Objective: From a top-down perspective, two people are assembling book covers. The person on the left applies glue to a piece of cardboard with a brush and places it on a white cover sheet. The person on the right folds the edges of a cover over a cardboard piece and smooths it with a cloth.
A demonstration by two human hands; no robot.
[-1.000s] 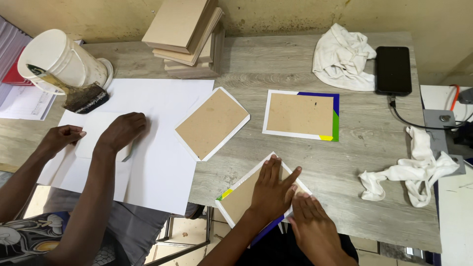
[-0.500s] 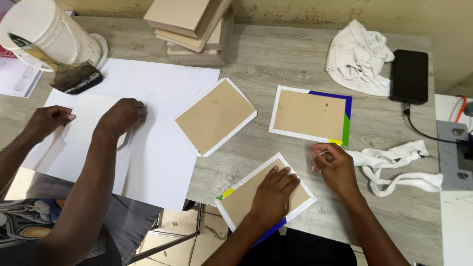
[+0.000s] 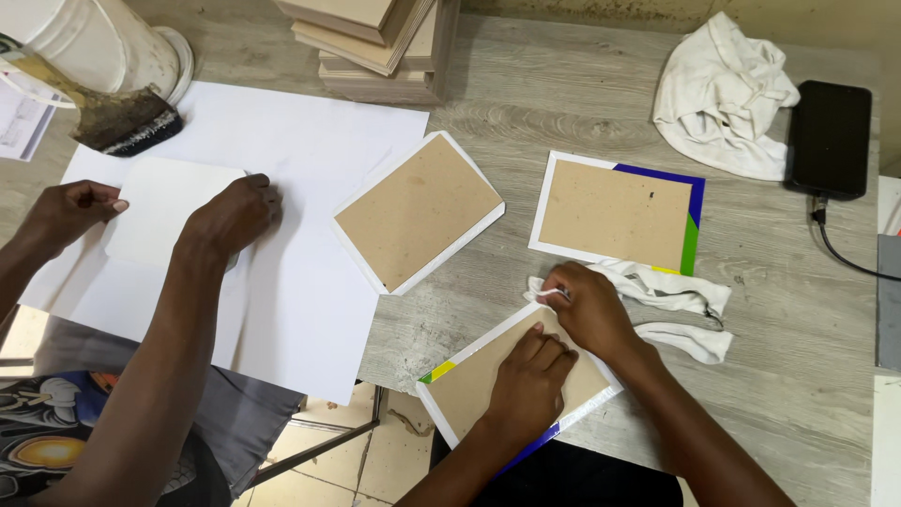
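Note:
My left hand (image 3: 528, 383) lies flat on a brown board with a white border and coloured edges (image 3: 465, 390) at the table's near edge. Just above it, my right hand (image 3: 589, 308) is closed on a white rag (image 3: 678, 293) and holds one end of it against the board's upper corner. The rest of the rag trails to the right over the table. A second board of the same kind (image 3: 615, 214) lies just beyond the rag, and a third (image 3: 418, 209) lies tilted to its left.
A co-worker's two hands (image 3: 230, 216) press a small white sheet (image 3: 160, 202) onto large white paper (image 3: 310, 282) at the left. A white bucket (image 3: 94, 38) and brush (image 3: 127, 122) stand far left. Stacked boards (image 3: 375, 42), a crumpled cloth (image 3: 723, 89), and a black phone (image 3: 828, 136) lie at the back.
My right hand left the board, reached right, took the white rag and dragged it back to the board's upper corner. My left hand stayed on the board. The co-worker's hands shifted slightly.

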